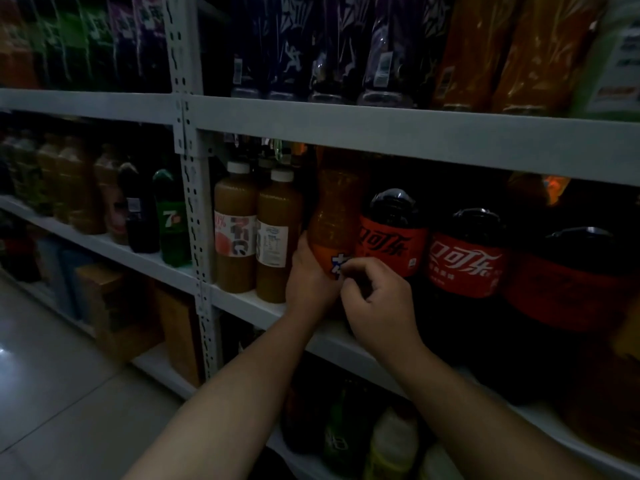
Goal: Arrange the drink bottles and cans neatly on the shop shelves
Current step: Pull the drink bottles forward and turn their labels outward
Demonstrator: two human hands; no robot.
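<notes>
A large orange soda bottle [332,216] stands upright on the middle shelf [249,306], between two juice bottles and a row of cola bottles. My left hand [308,275] grips its lower left side, fingers wrapped round the label. My right hand [377,299] is at the bottle's lower right front, fingers curled with the tips against the label; whether it grips the bottle I cannot tell. Two brown juice bottles [256,233] with white caps stand just left of it. Three big cola bottles [464,258] with red labels stand to its right.
A grey perforated upright post [194,202] divides the shelving. Left of it stand a green 7-Up bottle [171,220], a dark bottle and several juice bottles. The upper shelf [381,133] carries purple and orange bottles. Cardboard boxes [138,306] and more bottles fill the bottom shelf. Tiled floor lies at lower left.
</notes>
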